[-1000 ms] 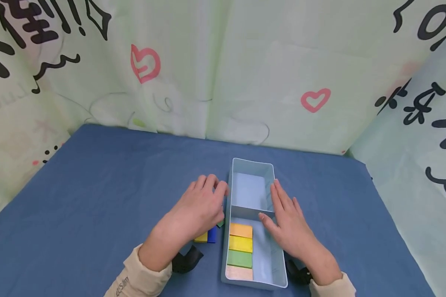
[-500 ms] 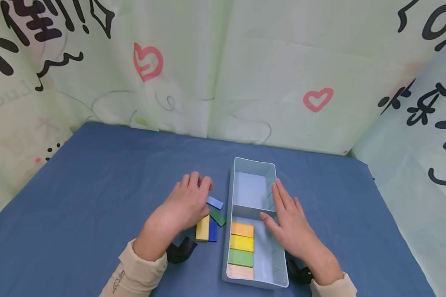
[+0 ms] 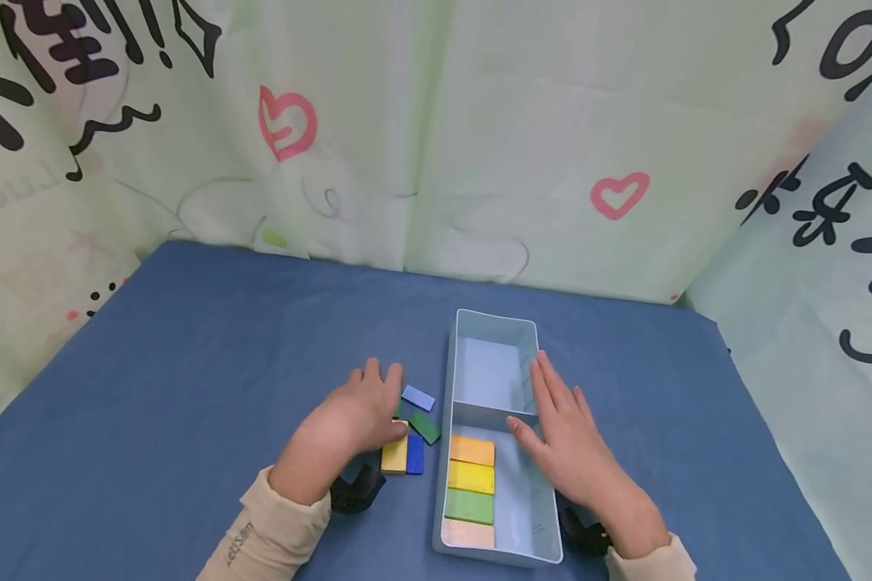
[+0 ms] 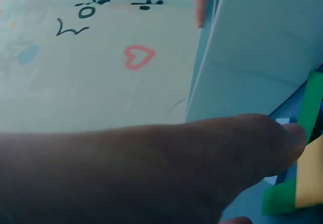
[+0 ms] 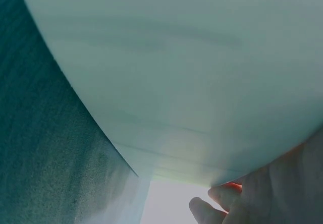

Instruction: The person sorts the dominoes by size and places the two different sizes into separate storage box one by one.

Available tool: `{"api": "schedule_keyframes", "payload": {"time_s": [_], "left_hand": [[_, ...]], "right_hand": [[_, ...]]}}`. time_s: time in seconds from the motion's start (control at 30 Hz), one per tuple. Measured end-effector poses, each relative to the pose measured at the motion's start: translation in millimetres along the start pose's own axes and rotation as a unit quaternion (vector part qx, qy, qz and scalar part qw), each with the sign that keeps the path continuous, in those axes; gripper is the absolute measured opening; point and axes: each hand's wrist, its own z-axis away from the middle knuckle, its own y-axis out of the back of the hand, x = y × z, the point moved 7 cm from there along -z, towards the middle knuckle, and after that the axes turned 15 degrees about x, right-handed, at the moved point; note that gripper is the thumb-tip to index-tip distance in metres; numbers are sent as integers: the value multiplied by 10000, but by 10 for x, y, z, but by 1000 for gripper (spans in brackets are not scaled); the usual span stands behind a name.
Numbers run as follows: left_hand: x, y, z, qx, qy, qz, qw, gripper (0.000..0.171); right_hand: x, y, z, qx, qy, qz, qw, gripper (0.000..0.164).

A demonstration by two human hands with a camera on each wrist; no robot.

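Observation:
My left hand (image 3: 356, 411) hovers over a small group of flat blocks, thumb and fingers apart. A green block partly shows between thumb and forefinger; most of it is hidden. Near the thumb lie a yellow block (image 3: 394, 458), a dark blue block (image 3: 415, 454), another green block (image 3: 425, 428) and a light blue block (image 3: 417, 398). In the left wrist view, the thumb (image 4: 282, 138) overlaps the blocks. Straight fingers of my right hand (image 3: 570, 440) rest along the right wall of a pale blue box (image 3: 443, 476), its thumb over the rim.
The box's near compartment holds a column of orange (image 3: 472, 450), yellow (image 3: 471, 477), green (image 3: 469, 506) and pale pink (image 3: 468, 533) blocks along its left wall. A divider (image 3: 490, 416) separates the far compartment. Blue cloth (image 3: 262, 339) covers the table; printed curtains (image 3: 480, 161) surround it.
My left hand has moved left from beside the box and then lower over the loose blocks, uncovering the light blue and green ones. The right hand stays against the box.

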Motion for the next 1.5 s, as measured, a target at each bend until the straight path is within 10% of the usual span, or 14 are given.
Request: {"api": "schedule_keyframes", "payload": {"time_s": [0.43,1.0,1.3,1.5], "left_hand": [[110,-236,33,-563,460,-26,9974,59],[98,-197,73,-724,505,-522,9947,51],[120,-76,90,-66,-45,-565,9984,30],[211,146,135,1277,-954,-434,9863,34]], "right_hand": [[9,7,-1,13,-21,16,10000,84],[1,12,-12,30,1,39,10000,83],[1,-4,9,6,-33,23,10000,84],[-3,-3,15,30,-21,50,10000,83]]}}
